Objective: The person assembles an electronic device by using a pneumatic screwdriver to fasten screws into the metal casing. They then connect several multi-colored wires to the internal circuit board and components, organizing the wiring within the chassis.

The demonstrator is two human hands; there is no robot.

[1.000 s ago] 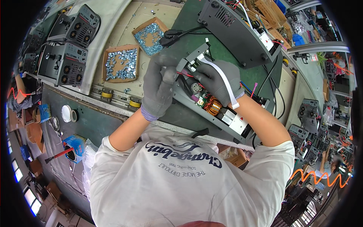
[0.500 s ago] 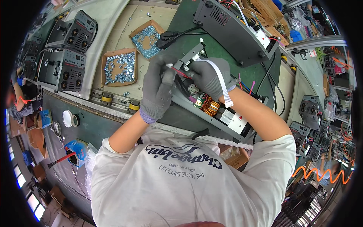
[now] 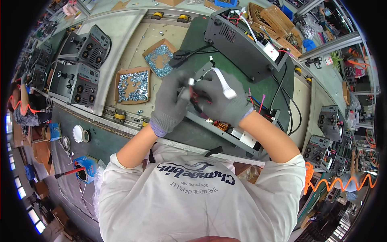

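Head view: right hand (image 3: 221, 97), its grip unclear, is moving in beside left hand (image 3: 171, 99), which is pinching a white connector (image 3: 190, 82), so both are working red wires (image 3: 191, 92).

Fisheye view from the head, downward onto both hands (image 3: 169, 105)

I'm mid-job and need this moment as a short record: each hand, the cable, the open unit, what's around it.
Left hand: grey-gloved, a small white plug at its fingertips; blur hides the grip
Right hand: grey-gloved, close beside the left; grip cannot be told
White ribbon cable: crosses over the right hand in this view
Open unit: dark chassis, copper coil and white block showing
Cardboard trays: two, holding small shiny metal pieces
Second unit: dark casing, beyond the right hand
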